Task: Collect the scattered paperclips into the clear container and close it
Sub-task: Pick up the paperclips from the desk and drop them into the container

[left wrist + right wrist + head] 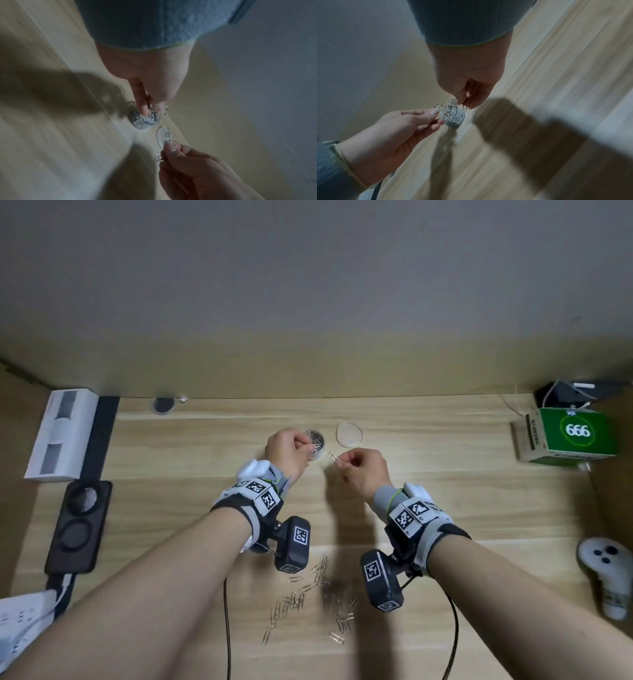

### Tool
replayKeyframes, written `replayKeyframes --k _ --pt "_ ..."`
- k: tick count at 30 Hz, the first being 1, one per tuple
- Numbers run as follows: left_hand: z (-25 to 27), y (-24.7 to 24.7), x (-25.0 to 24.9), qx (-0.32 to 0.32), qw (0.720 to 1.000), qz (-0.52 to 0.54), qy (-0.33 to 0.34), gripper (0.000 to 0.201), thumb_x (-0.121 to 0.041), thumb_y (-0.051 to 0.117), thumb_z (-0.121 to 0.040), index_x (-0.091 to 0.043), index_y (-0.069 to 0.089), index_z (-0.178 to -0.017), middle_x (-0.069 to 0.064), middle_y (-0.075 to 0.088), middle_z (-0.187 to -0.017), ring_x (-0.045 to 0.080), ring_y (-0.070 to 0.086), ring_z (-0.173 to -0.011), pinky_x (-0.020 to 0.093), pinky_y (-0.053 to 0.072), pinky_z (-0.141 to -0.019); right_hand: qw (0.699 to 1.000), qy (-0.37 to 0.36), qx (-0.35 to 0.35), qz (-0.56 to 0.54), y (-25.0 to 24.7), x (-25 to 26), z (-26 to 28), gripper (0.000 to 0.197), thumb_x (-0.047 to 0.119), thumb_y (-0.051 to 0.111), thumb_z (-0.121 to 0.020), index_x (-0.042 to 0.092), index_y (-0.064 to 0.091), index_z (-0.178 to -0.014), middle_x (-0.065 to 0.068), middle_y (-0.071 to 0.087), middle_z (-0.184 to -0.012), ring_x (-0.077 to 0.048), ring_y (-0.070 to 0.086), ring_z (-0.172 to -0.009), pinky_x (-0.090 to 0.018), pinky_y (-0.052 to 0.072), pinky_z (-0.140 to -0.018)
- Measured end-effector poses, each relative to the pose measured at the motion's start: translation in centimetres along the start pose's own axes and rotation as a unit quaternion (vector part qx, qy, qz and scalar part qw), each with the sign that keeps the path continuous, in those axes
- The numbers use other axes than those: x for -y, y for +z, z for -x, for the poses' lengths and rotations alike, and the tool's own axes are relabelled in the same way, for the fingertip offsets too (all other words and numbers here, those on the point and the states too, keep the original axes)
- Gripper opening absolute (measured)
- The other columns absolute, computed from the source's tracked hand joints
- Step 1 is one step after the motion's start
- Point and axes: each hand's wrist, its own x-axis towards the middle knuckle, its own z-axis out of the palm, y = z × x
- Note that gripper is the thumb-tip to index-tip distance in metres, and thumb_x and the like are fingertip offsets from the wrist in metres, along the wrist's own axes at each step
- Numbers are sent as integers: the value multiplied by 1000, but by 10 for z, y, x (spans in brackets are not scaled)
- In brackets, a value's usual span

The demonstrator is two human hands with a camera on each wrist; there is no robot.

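The clear round container (317, 444) stands open on the wooden desk (445, 508), partly filled with silver paperclips. My left hand (308, 448) hovers over it and pinches a few paperclips (151, 110) between thumb and fingers. Its clear lid (349, 434) lies flat just to the right. My right hand (342, 465) is raised beside the container and pinches paperclips (334, 457) at its fingertips; they show in the left wrist view against the lid (160, 138). In the right wrist view both hands meet at the container (455, 115). Several loose paperclips (308, 601) lie scattered near the front.
A white box (61, 433) and a black two-ring device (78, 525) sit at the left, a power strip (20, 621) at the front left. A green box (575, 433) and a white controller (609, 573) are at the right. Cables (226, 628) run across the front.
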Motion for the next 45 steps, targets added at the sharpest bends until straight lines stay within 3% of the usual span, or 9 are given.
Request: replayKeyframes --k 4,9,12,15,25,33,37,40,45 --pt "-16 1 10 5 1000 -25 18 15 -21 74 -68 -33 67 -70 -4 67 -65 22 70 -62 45 60 -59 1000 -4 5 -6 7 7 -15 14 23 71 -77 24 66 -64 5 67 -65 -21 62 -65 -47 57 -79" --pt "-26 1 9 -17 996 -64 58 38 -13 75 -68 -48 64 -63 -7 60 -80 25 67 -63 44 58 -58 1000 -4 5 -10 9 13 -24 17 18 73 -81 23 67 -66 3 68 -65 -20 62 -62 -48 59 -78" --pt "-24 -1 3 -10 994 -85 68 29 -10 75 -69 -36 66 -61 -4 64 -84 23 66 -66 41 56 -63 1000 0 6 -19 10 18 -26 18 14 73 -83 21 66 -67 1 66 -65 -19 60 -57 -41 57 -71" --pt "-24 -2 -2 3 993 -88 73 17 -7 73 -69 -21 73 -79 -1 70 -84 21 67 -74 36 56 -71 1000 -4 6 -31 10 24 -29 19 11 72 -85 20 66 -69 1 65 -64 -16 57 -53 -33 52 -64" --pt "-24 -8 10 34 995 81 56 31 11 63 -77 -10 68 -100 9 70 -92 21 69 -86 29 57 -84 999 -11 3 -47 23 36 -33 19 8 73 -85 20 67 -71 -1 64 -66 -15 54 -53 -33 50 -65" --pt "-19 -18 17 -2 994 87 69 26 6 60 -81 -10 68 -101 4 67 -92 12 63 -77 19 53 -78 998 -13 2 -58 30 51 -26 11 11 74 -84 15 73 -74 -8 69 -71 -20 60 -62 -47 59 -79" --pt "-16 -26 24 -21 994 80 71 28 7 59 -81 -8 68 -102 3 67 -90 14 63 -77 20 53 -78 997 -17 -25 -76 29 58 -22 28 13 66 -86 23 72 -61 -5 72 -70 -20 66 -68 -50 59 -84" --pt "-11 -28 30 -22 996 50 73 30 7 58 -79 -10 69 -102 1 68 -90 14 63 -78 13 50 -75 997 -8 -37 -70 24 58 -14 18 31 61 -74 26 74 -62 -2 76 -78 -22 69 -77 -49 58 -85" --pt "9 -29 42 -4 998 16 59 35 4 53 -74 -18 70 -95 -2 68 -82 20 67 -79 26 54 -76 996 19 -54 -61 6 29 -4 20 45 58 -61 37 75 -67 0 75 -76 -18 63 -72 -51 55 -83"
